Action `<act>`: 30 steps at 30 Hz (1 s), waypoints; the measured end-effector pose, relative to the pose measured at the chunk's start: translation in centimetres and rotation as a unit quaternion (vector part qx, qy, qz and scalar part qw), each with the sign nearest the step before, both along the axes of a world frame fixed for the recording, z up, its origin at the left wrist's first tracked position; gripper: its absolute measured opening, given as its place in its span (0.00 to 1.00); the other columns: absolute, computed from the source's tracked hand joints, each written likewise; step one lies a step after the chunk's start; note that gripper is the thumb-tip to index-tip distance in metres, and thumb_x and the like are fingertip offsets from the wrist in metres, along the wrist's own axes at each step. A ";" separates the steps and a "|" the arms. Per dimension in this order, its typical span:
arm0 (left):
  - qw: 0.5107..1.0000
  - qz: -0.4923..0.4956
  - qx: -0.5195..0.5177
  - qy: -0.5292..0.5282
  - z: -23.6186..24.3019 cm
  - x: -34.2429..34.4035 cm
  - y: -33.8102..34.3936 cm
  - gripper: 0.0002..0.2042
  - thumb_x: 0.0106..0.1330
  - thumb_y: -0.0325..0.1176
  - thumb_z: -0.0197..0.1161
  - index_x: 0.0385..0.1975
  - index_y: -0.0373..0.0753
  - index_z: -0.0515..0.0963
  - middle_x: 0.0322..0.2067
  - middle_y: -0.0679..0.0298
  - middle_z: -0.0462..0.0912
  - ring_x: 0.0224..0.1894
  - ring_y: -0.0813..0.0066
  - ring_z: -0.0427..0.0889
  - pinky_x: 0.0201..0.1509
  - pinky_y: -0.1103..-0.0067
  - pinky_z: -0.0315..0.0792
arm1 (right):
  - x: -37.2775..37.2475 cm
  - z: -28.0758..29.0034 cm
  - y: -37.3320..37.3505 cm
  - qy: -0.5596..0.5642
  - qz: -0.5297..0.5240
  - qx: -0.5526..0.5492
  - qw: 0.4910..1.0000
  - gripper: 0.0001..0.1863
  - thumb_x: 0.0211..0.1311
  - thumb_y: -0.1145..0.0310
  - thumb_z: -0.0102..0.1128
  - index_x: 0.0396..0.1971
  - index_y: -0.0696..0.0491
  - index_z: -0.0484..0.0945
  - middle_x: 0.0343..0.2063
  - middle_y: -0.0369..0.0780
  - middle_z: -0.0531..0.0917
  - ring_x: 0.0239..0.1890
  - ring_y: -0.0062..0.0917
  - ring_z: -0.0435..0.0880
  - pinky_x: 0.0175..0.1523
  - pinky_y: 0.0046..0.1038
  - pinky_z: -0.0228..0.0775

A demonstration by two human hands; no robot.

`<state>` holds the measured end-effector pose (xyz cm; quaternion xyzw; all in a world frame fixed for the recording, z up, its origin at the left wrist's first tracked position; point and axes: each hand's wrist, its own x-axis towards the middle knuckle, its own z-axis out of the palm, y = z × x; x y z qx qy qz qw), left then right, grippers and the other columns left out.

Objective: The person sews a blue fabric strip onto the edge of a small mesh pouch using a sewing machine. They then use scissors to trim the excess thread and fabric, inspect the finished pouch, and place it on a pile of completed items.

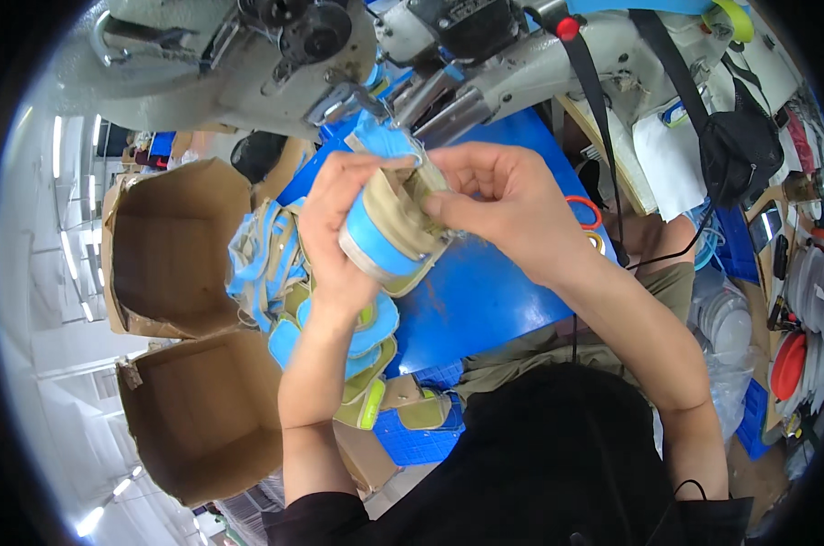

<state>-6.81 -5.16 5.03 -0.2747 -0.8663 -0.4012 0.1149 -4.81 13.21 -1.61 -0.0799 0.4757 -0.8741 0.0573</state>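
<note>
Both hands are raised in front of the sewing machine (444,100), holding a curved tan, blue and pale-edged fabric piece (380,238), perhaps a shoe upper. My left hand (332,214) wraps around its left side, fingers over the top edge. The thumb and fingers of my right hand (508,196) pinch its upper right rim, near the opening. Just behind it, a light blue fabric end (385,136) reaches up toward the machine's metal parts. Whether the two pieces are joined is hidden by my fingers. Below my left wrist hang several blue and olive fabric pieces (366,341).
Under my hands lies a blue tabletop (494,282), with red-handled scissors (583,212) at its right. Two open cardboard boxes (125,237) stand at the left, near bundled blue and grey fabric (271,259). A black pouch (740,155) hangs at the right. Below is a blue basket (421,441).
</note>
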 end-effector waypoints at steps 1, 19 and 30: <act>1.000 -0.006 0.004 -0.010 0.1 0.1 0.0 0.16 0.55 0.30 0.71 0.43 0.33 0.86 0.39 0.58 0.85 0.41 0.67 0.81 0.47 0.76 0.73 | 0.0 0.0 -0.1 0.001 0.000 -0.011 1.000 0.19 0.60 0.73 0.71 0.50 0.63 0.83 0.31 0.35 0.87 0.33 0.14 0.81 0.39 0.20 0.74; 0.938 -0.018 -0.206 0.277 0.6 -0.1 0.6 0.20 0.47 0.36 0.75 0.43 0.43 0.87 0.34 0.67 0.83 0.37 0.68 0.81 0.42 0.73 0.67 | 0.0 -0.2 -0.8 -0.021 -0.039 -0.009 0.999 0.12 0.61 0.79 0.65 0.45 0.61 0.85 0.29 0.32 0.85 0.29 0.10 0.80 0.33 0.16 0.71; 0.925 -0.013 -0.239 0.296 1.5 -1.2 0.3 0.18 0.48 0.33 0.69 0.42 0.43 0.87 0.36 0.71 0.82 0.37 0.71 0.82 0.41 0.72 0.64 | 0.2 0.2 -1.4 -0.035 -0.036 -0.047 0.998 0.14 0.61 0.83 0.61 0.47 0.62 0.83 0.32 0.33 0.85 0.32 0.09 0.81 0.37 0.15 0.72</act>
